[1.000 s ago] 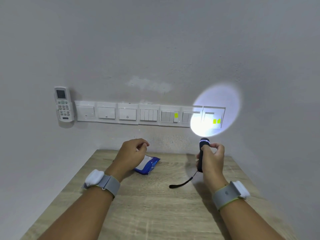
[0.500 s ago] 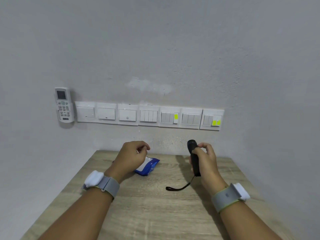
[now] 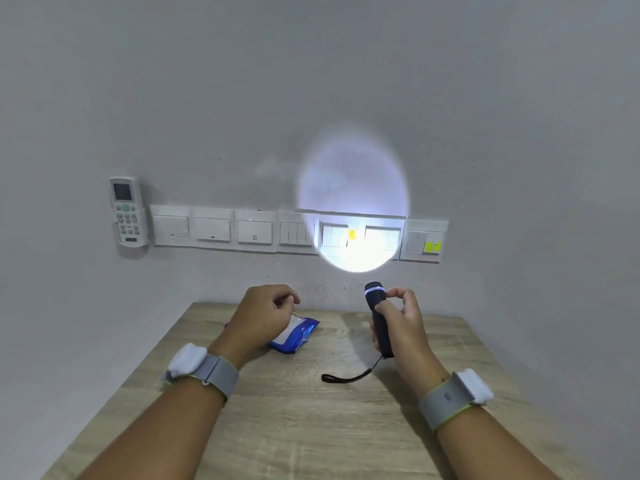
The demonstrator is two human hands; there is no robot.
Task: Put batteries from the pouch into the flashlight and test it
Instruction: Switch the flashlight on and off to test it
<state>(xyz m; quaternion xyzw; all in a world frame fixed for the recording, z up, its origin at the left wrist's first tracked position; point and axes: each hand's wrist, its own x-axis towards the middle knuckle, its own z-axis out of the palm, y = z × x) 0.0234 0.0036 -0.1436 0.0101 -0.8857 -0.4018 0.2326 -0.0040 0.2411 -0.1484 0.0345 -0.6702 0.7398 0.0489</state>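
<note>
left forearm (image 3: 156, 431), right forearm (image 3: 509, 445): bare. left wristband (image 3: 218, 374), right wristband (image 3: 440, 401): grey fabric, yellow-green edging, 1 white rounded module each.

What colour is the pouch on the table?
The pouch is blue with a white patch. The head view shows it, partly behind the left hand.
</note>
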